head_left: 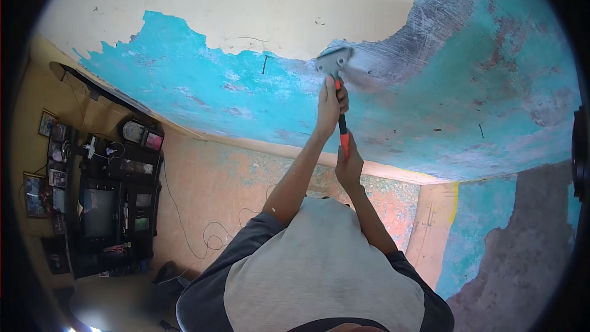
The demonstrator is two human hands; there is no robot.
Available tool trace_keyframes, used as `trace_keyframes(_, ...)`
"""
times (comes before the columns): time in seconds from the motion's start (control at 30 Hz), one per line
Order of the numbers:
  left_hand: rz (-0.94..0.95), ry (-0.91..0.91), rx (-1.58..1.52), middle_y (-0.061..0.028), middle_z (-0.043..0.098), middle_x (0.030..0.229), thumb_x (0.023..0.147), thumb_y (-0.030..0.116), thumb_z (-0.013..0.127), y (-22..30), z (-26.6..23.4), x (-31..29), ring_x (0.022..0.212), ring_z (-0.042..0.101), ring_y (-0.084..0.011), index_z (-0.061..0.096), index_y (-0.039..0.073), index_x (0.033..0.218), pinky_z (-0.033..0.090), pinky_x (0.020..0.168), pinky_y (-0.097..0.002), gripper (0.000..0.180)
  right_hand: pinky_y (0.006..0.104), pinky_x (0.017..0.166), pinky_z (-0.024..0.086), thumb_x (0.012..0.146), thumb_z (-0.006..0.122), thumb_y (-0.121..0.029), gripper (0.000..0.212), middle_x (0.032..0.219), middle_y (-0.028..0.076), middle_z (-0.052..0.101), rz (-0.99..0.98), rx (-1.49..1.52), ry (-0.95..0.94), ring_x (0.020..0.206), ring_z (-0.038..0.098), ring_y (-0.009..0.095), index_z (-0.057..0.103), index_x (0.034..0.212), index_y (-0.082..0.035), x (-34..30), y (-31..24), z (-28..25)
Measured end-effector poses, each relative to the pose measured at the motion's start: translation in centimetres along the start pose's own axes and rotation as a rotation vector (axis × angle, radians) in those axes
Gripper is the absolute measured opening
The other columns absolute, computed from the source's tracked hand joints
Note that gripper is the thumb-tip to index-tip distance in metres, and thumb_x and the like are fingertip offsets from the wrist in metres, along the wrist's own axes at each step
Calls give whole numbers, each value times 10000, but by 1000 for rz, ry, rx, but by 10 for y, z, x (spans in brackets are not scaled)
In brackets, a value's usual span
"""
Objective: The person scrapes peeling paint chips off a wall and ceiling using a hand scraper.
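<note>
A long-handled scraper (334, 61) with a wide metal head lies against the wall, its blade at the ragged edge of the cream paint (276, 6). My left hand (330, 107) wraps round the black and orange handle just below the head. Lower down, my right hand (349, 169) grips the orange end of the same handle. Around the blade, the wall shows turquoise paint (166, 49) to the left and a scraped grey patch (393, 55) to the right. The blade's edge looks slightly blurred.
Two nails (265, 64) (481, 131) stick out of the wall. A dark cabinet (117, 172) with a television, clock and framed pictures stands at the left. A thin cable (212, 243) loops across the worn floor (203, 172). Another wall with turquoise and grey areas (510, 252) is at the right.
</note>
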State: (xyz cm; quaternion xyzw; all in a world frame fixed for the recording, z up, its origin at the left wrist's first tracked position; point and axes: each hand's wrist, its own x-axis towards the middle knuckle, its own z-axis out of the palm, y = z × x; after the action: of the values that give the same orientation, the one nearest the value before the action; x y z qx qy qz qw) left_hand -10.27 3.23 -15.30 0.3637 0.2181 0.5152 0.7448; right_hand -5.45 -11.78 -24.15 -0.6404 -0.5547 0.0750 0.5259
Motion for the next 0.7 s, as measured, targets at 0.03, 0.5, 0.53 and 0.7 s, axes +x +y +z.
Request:
trace_keyframes(0.03,32,-24,17,47,360,690,1073,511,332,16,6,5,513,320,-39,459,119,981,247,443,-206,423,420,678,530,1000,525,-141,471,952,247,682,20,21,-15,792,683,409,438,1444,-13,13,-13,-2)
trace_keyframes(0.5,9,38,34,75,338,670,1061,533,357,14,6,-2,502,310,-27,468,134,922,232,435,-196,437,297,556,427,972,583,-131,529,720,121,563,40,146,-59,564,495,159,446,1473,-33,12,-15,-9)
trace_keyframes(0.53,8,43,35,75,338,670,1061,533,357,22,10,-1,502,310,-27,468,134,922,232,435,-196,437,297,556,427,972,583,-131,529,720,121,563,43,148,-64,564,495,159,446,1473,-33,19,-20,-12)
trace_keyframes(0.7,1,51,36,64,344,670,1067,524,344,12,1,-1,495,313,-33,459,131,923,246,425,-206,434,296,565,433,986,557,-141,504,713,114,563,81,154,-106,566,497,159,454,1472,-50,14,-16,-11)
